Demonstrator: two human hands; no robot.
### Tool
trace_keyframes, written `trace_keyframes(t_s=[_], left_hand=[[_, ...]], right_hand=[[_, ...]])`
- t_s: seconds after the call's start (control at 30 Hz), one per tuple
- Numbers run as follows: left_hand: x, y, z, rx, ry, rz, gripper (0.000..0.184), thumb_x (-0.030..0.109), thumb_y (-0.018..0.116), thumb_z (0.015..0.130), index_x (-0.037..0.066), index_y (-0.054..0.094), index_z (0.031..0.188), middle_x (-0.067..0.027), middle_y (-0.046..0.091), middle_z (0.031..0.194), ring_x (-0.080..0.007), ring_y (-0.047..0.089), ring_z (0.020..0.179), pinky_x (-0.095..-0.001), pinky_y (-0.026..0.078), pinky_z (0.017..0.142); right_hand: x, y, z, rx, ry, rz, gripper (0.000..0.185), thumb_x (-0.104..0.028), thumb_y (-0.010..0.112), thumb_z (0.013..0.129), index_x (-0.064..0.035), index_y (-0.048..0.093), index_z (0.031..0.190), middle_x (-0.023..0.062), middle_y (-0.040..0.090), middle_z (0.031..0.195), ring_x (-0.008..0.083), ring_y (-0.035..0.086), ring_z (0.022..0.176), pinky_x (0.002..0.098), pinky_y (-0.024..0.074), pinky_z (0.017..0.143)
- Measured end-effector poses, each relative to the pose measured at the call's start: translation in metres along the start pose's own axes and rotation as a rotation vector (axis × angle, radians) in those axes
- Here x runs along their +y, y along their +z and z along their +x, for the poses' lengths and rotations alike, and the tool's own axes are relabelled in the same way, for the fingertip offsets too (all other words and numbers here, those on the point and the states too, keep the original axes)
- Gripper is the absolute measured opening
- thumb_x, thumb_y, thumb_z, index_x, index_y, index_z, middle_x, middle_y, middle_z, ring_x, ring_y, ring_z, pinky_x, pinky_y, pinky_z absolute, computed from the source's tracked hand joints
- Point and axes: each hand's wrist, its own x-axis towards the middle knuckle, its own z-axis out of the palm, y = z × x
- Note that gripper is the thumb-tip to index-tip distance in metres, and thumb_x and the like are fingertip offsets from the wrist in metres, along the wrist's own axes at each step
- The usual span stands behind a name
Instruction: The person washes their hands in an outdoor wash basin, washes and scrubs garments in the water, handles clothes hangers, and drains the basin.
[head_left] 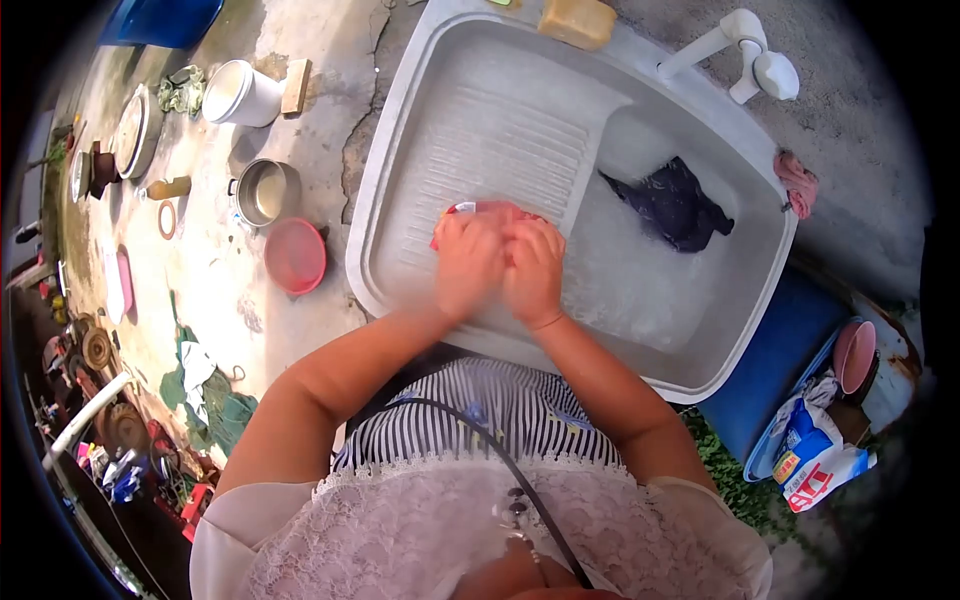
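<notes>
Over the ribbed washboard part of a grey wash sink (372,215), my left hand (468,262) and my right hand (534,268) press side by side on a red cloth (508,210). Fingers of both hands are curled round it, and they hide most of it. A small white patch shows at its left end. To the right, a dark garment (680,205) lies crumpled in the sink's deeper basin.
A white tap (728,45) stands at the back right. A block of soap (578,22) and a pink rag (796,184) rest on the rim. Left on the concrete are a metal pot (266,192), a red basin (296,256) and a white bucket (243,95).
</notes>
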Motion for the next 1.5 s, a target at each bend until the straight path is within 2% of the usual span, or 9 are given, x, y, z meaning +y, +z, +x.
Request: trace_keyframes(t_s=[0.2,0.37,0.43,0.57,0.7,0.97,1.07,1.2,1.5], left_hand=[[-0.055,0.045,0.113,-0.094,-0.164,0.192,0.021,0.024,0.060,0.098,0.007,0.066,0.110,-0.0104,0.068,0.103,-0.0363,0.057,0.110,-0.0550,0.036,0.108],[-0.059,0.047,0.124,0.140,-0.061,0.364,0.024,0.031,0.057,0.104,0.012,0.071,0.100,-0.0102,0.071,0.108,-0.0384,0.055,0.122,-0.0649,0.022,0.121],[-0.032,0.029,0.091,0.070,-0.260,0.205,0.029,0.033,0.056,0.105,0.012,0.072,0.094,-0.0092,0.071,0.112,-0.0374,0.054,0.122,-0.0674,0.025,0.117],[-0.012,0.011,-0.004,0.092,0.055,0.034,0.015,0.022,0.063,0.094,0.007,0.066,0.098,-0.0093,0.066,0.105,-0.0375,0.054,0.104,-0.0501,0.040,0.097],[-0.036,0.032,0.062,-0.088,-0.102,0.148,0.019,0.026,0.065,0.094,0.007,0.067,0.094,-0.0112,0.066,0.103,-0.0371,0.056,0.105,-0.0510,0.040,0.096],[-0.061,0.051,0.140,0.177,-0.014,0.326,0.033,0.033,0.054,0.108,0.010,0.072,0.092,-0.0093,0.070,0.095,-0.0340,0.057,0.111,-0.0568,0.033,0.108],[-0.032,0.021,0.080,-0.041,-0.293,0.004,0.028,0.029,0.056,0.104,0.009,0.072,0.094,-0.0119,0.070,0.100,-0.0366,0.059,0.102,-0.0534,0.041,0.096],[-0.012,0.016,0.016,0.013,0.157,0.124,0.017,0.019,0.061,0.100,0.007,0.067,0.088,-0.0104,0.067,0.096,-0.0347,0.058,0.097,-0.0493,0.042,0.092],[-0.066,0.064,0.155,0.102,-0.088,0.278,0.029,0.032,0.057,0.103,0.011,0.074,0.095,-0.0095,0.072,0.104,-0.0348,0.057,0.115,-0.0541,0.036,0.107]], right_hand=[[0.068,0.034,0.112,-0.023,0.100,-0.226,0.011,-0.011,0.062,0.083,-0.0073,0.069,0.091,0.0113,0.069,0.099,0.0355,0.060,0.107,0.0508,0.0437,0.101],[0.072,0.049,0.119,0.207,0.133,-0.559,0.021,-0.014,0.060,0.086,-0.0077,0.068,0.105,0.0120,0.072,0.118,0.0358,0.060,0.119,0.0568,0.0364,0.116],[0.044,0.030,0.089,0.024,0.284,-0.295,0.026,-0.018,0.060,0.086,-0.0070,0.069,0.108,0.0113,0.073,0.121,0.0359,0.059,0.124,0.0602,0.0291,0.123],[-0.003,-0.007,0.004,0.022,0.018,-0.008,0.009,-0.013,0.062,0.081,-0.0077,0.066,0.088,0.0109,0.072,0.102,0.0341,0.063,0.102,0.0544,0.0436,0.102],[0.046,0.025,0.067,0.126,-0.074,-0.086,0.005,-0.011,0.066,0.080,-0.0082,0.062,0.078,0.0100,0.065,0.085,0.0331,0.061,0.087,0.0479,0.0462,0.085],[0.088,0.057,0.128,0.308,0.159,-0.518,0.019,-0.021,0.056,0.095,-0.0070,0.068,0.098,0.0121,0.072,0.103,0.0326,0.061,0.120,0.0664,0.0271,0.121],[0.034,0.007,0.079,-0.069,0.225,-0.078,0.013,-0.016,0.062,0.090,-0.0058,0.065,0.096,0.0136,0.070,0.100,0.0338,0.063,0.107,0.0599,0.0391,0.111],[0.021,0.001,0.012,0.113,-0.031,0.024,0.008,-0.012,0.067,0.085,-0.0062,0.062,0.083,0.0118,0.068,0.091,0.0342,0.063,0.090,0.0500,0.0454,0.091],[0.091,0.042,0.149,0.198,0.164,-0.336,0.015,-0.018,0.061,0.089,-0.0072,0.067,0.082,0.0131,0.073,0.099,0.0358,0.063,0.109,0.0514,0.0429,0.105]])
